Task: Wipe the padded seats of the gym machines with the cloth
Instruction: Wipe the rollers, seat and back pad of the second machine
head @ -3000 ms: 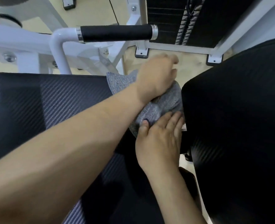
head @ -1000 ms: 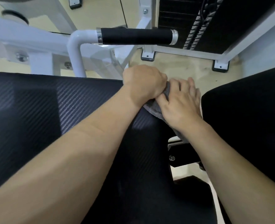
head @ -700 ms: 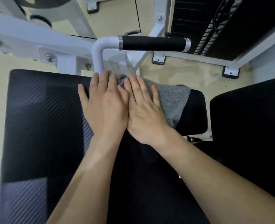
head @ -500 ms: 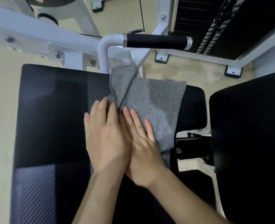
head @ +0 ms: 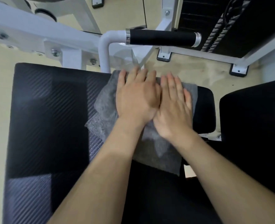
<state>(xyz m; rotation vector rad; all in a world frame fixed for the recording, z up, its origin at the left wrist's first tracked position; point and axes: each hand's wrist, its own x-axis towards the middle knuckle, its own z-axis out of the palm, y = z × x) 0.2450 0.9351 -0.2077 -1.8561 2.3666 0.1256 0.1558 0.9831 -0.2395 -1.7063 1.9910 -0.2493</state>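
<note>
So both hands are flat on the cloth right now, palms down, side by side and touching along the thumbs. The left hand has its fingers stretched straight out and only slightly spread, with the tips reaching the far edge of the seat. The right hand is the same deal, fingers extended and lying flat, nothing curled or pinched. Neither hand is actually gripping anything, they just press the fabric down onto the pad.

The cloth itself is grey and kinda fuzzy, spread over the right part of the black padded seat, from the far edge back toward the person. A rumpled bit sticks out to the left of the left hand, and the near corner hangs close to the seat's right edge. It's a little motion-blurred so the folds are hard to read.

Just past the seat there's a white machine frame with a black foam handle sticking out to the right above the hands. Another black pad sits off to the right, with a gap between it and the seat. The floor is pale wood-looking.
</note>
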